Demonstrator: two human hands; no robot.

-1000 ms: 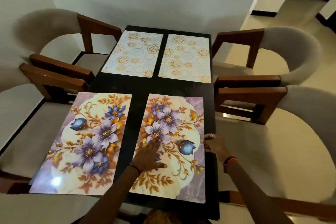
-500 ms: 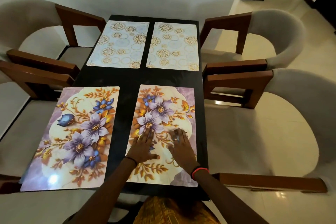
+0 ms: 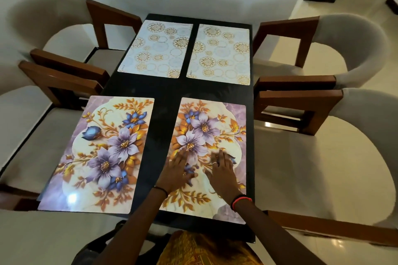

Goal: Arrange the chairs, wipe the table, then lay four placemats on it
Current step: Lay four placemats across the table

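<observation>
Dark glossy tabletop (image 3: 165, 92) up against a pale wall, and all four mats are down on it. Two white-and-gold circle placemats (image 3: 156, 48) sit side by side at the far end. The left floral placemat (image 3: 101, 155) and the right floral placemat (image 3: 215, 127) are at the near end. Left hand (image 3: 176, 172) and right hand (image 3: 223, 173) both lie flat on the right floral placemat, just beside each other, fingers straight and spread, gripping nothing. Padded wooden chairs (image 3: 349, 45) are tucked in, two per side.
</observation>
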